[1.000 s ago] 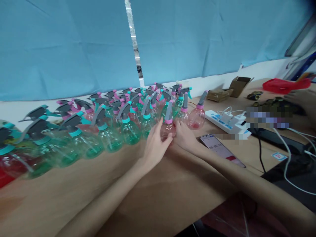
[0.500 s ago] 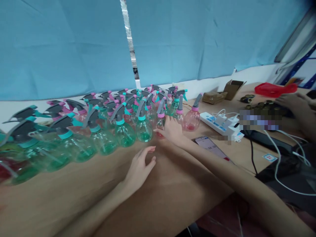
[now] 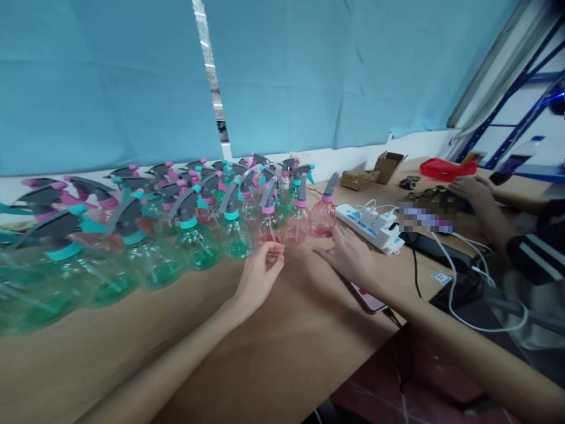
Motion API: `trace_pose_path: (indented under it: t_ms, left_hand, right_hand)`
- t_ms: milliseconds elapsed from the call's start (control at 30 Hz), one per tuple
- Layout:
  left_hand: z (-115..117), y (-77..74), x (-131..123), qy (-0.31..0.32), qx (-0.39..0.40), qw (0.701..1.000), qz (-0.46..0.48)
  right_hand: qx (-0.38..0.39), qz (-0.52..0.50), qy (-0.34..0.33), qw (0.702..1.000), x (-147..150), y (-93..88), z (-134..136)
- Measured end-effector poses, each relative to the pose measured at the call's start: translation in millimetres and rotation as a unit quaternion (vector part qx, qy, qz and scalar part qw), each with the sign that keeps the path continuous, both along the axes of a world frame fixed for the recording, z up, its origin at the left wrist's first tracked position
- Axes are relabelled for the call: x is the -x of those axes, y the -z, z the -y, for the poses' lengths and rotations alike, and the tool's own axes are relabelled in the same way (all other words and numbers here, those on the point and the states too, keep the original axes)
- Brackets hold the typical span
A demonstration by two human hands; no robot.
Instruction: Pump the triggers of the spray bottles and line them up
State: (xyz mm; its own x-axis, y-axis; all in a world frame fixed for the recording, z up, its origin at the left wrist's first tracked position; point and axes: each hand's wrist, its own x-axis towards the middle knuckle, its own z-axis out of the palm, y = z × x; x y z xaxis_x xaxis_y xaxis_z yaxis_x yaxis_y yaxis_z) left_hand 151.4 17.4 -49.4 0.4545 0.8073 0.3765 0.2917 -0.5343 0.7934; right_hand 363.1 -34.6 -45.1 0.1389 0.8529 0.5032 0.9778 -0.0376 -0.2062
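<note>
Blue curtain [image 3: 309, 70] is hanging behind a brown wooden table [image 3: 282, 353]. Across its left and middle, round-bellied clear plastic spray bottles [image 3: 194, 241], tinted green or pink and topped with grey triggers, are standing in crowded rows. Left hand [image 3: 258, 274] is hovering, fingers loosely curled and holding nothing, just before the nearest pink spray bottle [image 3: 269, 227]. Right hand [image 3: 351, 259] is lying spread and empty over a smartphone [image 3: 368, 297], near a white power strip [image 3: 371, 221]. Such light, smooth bottles probably tip easily, so gripping low on the belly rather than the trigger seems wisest.
</note>
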Motion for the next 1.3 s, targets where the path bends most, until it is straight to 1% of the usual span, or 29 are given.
trace_pose_path:
  t_ms: [100, 167, 267, 367, 500, 700, 833, 1067, 1300]
  left_hand:
    - [-2.2, 0.8, -18.1, 0.016, -0.012, 1.000, 0.010]
    - [-4.5, -0.7, -28.1, 0.013, -0.024, 1.000, 0.015]
    - [-10.3, -5.9, -40.5, -0.002, -0.039, 0.999, 0.025]
    - [-16.4, -11.5, -49.7, -0.018, -0.057, 0.998, 0.035]
    - [-20.6, -15.5, -55.6, -0.024, -0.076, 0.996, 0.037]
    - [-19.3, -16.6, -54.3, -0.036, -0.102, 0.994, 0.029]
    - [-17.0, -18.5, -54.1, -0.039, -0.144, 0.989, 0.019]
    - [-19.5, -20.9, -59.6, -0.074, -0.178, 0.981, 0.006]
    - [-20.2, -21.5, -67.4, -0.097, -0.187, 0.978, -0.008]
  right_hand:
    - [0.006, 0.039, 0.027, 0.999, -32.5, 23.0, 29.0]
    - [0.022, 0.042, 0.052, 0.998, -44.5, 40.0, 47.9]
    - [0.060, 0.051, 0.100, 0.992, -45.7, 60.1, 69.7]
    - [0.051, 0.042, 0.120, 0.991, -38.3, 70.2, 79.0]
    - [0.027, 0.024, 0.132, 0.991, -37.7, 73.4, 77.8]
    - [0.041, 0.060, 0.142, 0.987, -57.8, 72.7, 73.7]
    - [0.052, 0.074, 0.143, 0.986, -67.0, 73.3, 74.0]
    - [0.047, 0.065, 0.137, 0.987, -69.3, 73.4, 73.7]
    - [0.049, 0.059, 0.134, 0.988, -69.2, 72.4, 74.4]
